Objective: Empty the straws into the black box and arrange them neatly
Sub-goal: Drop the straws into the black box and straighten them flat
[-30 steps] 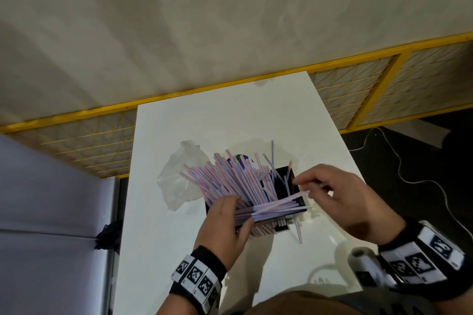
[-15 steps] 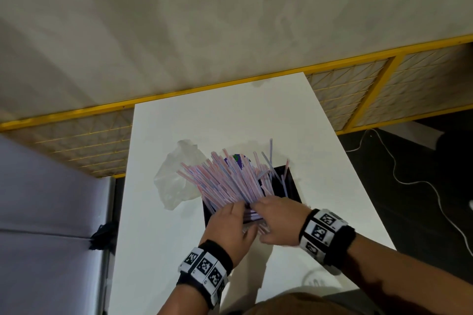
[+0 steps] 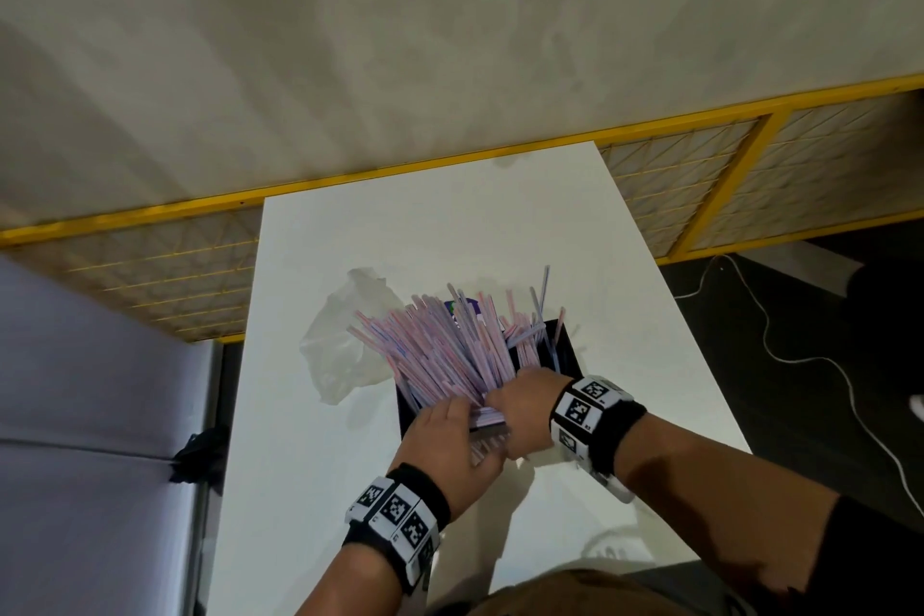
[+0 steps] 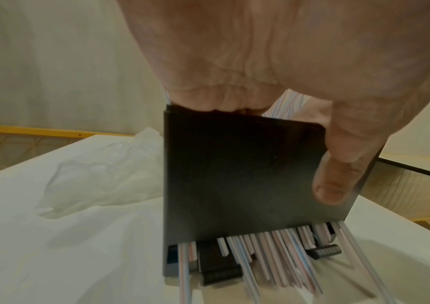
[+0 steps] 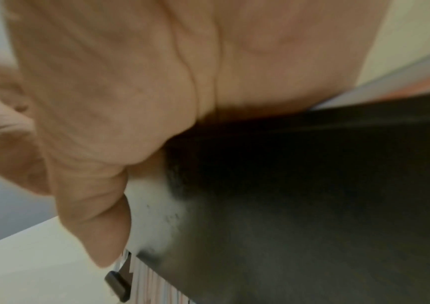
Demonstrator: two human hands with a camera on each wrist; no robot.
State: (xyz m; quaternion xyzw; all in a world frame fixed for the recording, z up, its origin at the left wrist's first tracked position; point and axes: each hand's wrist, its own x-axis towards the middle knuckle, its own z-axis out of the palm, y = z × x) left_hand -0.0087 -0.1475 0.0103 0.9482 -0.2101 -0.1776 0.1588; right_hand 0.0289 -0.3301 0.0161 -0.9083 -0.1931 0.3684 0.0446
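The black box (image 3: pixel 562 350) stands mid-table, stuffed with pink-and-blue striped straws (image 3: pixel 440 350) that fan up and to the left. My left hand (image 3: pixel 447 435) grips its near wall (image 4: pixel 234 174): the thumb (image 4: pixel 338 174) presses the outside and the fingers go over the rim, hidden inside. More straws (image 4: pixel 273 246) poke out of the slot at the bottom. My right hand (image 3: pixel 525 403) sits beside the left, fingers curled over a few crosswise straws at the rim. Its thumb (image 5: pixel 91 216) lies down the box's outer wall (image 5: pixel 312 195).
An empty clear plastic bag (image 3: pixel 345 350) lies crumpled left of the box on the white table (image 3: pixel 400 225). A purple item (image 3: pixel 462 308) shows behind the straws. A yellow mesh fence (image 3: pixel 700 175) runs behind the table, and a white cable (image 3: pixel 800 365) trails on the floor at right.
My right hand, which held a few straws out to the right, has come in to the box's near rim beside the left hand. The left hand has stayed put.
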